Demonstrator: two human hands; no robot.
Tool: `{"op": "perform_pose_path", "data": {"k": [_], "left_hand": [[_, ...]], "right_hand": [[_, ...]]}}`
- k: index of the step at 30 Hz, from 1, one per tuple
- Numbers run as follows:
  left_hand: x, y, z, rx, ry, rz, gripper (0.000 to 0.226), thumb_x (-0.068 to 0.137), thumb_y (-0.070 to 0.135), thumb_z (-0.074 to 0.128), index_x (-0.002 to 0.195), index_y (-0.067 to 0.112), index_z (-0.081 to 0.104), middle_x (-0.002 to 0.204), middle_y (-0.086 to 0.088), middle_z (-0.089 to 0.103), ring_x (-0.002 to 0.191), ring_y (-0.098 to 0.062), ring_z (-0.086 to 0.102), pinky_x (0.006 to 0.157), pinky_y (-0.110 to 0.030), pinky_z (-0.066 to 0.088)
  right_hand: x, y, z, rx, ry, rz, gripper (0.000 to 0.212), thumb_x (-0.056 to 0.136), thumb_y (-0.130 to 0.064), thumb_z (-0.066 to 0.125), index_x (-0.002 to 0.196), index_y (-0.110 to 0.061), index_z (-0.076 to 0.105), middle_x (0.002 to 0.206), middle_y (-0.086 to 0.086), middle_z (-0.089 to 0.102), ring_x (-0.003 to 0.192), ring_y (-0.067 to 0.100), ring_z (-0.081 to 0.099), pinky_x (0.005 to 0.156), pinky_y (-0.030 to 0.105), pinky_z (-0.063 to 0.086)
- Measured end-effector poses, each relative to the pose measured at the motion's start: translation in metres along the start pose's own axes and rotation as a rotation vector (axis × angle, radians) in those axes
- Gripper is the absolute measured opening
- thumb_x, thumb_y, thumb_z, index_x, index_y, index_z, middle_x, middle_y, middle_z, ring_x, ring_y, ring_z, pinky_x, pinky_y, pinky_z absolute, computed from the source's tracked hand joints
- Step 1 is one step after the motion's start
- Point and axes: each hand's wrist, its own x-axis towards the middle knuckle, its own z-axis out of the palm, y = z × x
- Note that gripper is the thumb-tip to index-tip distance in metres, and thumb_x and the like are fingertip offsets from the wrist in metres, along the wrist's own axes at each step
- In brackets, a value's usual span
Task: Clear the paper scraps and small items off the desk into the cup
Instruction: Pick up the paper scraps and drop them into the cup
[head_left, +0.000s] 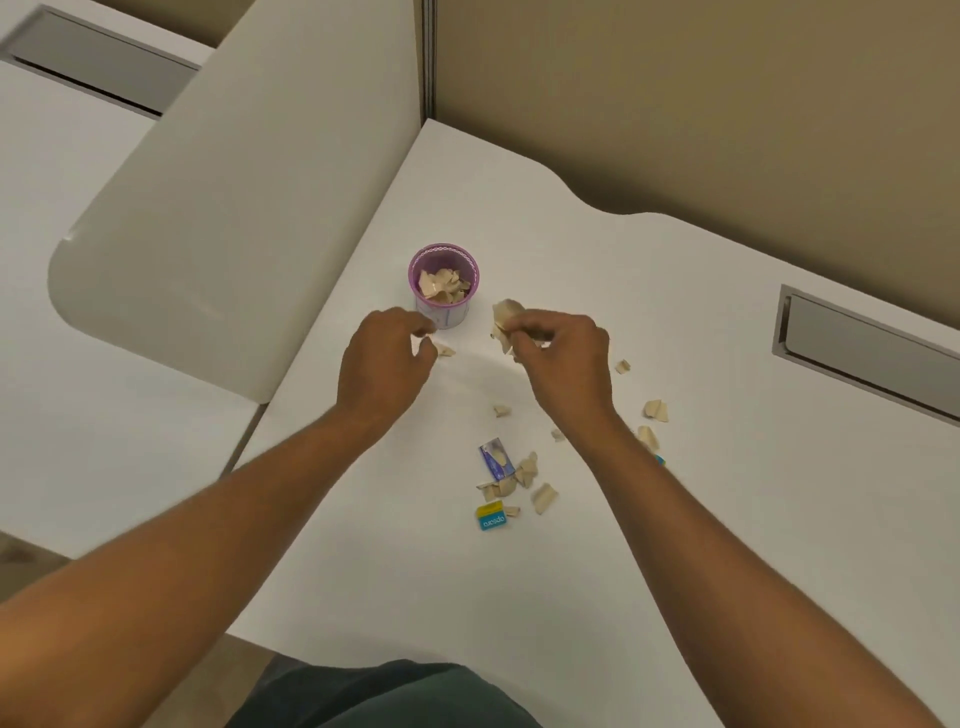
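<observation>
The purple mesh cup (443, 285) stands on the white counter (649, 291) at about twelve o'clock from the person, and it is already well filled with beige torn paper scraps, so a good part of the clearing looks done.

The right hand (563, 358), just to the cup's four o'clock, is closed in a pinch on a bunch of beige paper scraps (505, 318) held above the counter, close to the rim but not yet over it. The left hand (387, 358), at the cup's seven o'clock, has its fingers curled with thumb and forefinger near each other; whether it grips anything I cannot tell. A small beige scrap (444, 349) lies just beside its fingertips.

Plenty is left. At the cup's five o'clock, nearer the person, lie a small blue-and-silver box (495, 457), a yellow-and-teal flat packet (491, 516) and a loose cluster of scraps (519, 480) around them. More stray scraps (655, 410) sit to the right of the right wrist. By my judgement the task is roughly at its middle.
</observation>
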Motion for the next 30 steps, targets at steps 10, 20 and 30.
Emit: {"op": "perform_pose_path", "data": {"k": [10, 20, 30], "left_hand": [[-0.086, -0.077, 0.053, 0.552, -0.672, 0.002, 0.139, 0.058, 0.109, 0.030, 0.157, 0.034, -0.033, 0.159, -0.005, -0.052, 0.149, -0.043, -0.042, 0.121, -0.074, -0.011], [-0.071, -0.071, 0.065, 0.562, -0.828, -0.146, 0.172, 0.028, 0.109, 0.052, 0.119, 0.026, -0.068, 0.141, -0.019, -0.067, 0.123, -0.053, -0.064, 0.090, -0.081, -0.036], [-0.073, -0.069, 0.060, 0.578, -0.820, -0.111, 0.172, 0.028, 0.110, 0.050, 0.127, 0.027, -0.063, 0.143, -0.017, -0.065, 0.128, -0.052, -0.061, 0.099, -0.080, -0.030]], "right_hand": [[0.108, -0.065, 0.077, -0.820, -0.526, -0.346, 0.020, 0.082, -0.007, 0.056, 0.096, -0.005, 0.070, 0.089, 0.011, 0.062, 0.075, 0.031, 0.060, 0.065, 0.031, 0.046], [0.125, -0.054, 0.101, -0.964, -0.683, -0.376, 0.004, 0.092, -0.011, 0.059, 0.089, -0.011, 0.061, 0.103, 0.015, 0.063, 0.080, 0.032, 0.061, 0.067, 0.031, 0.042], [0.119, -0.085, 0.053, -0.816, -0.603, -0.363, 0.034, 0.084, 0.002, 0.065, 0.104, -0.020, 0.080, 0.116, 0.012, 0.070, 0.094, 0.035, 0.070, 0.078, 0.038, 0.058]]}}
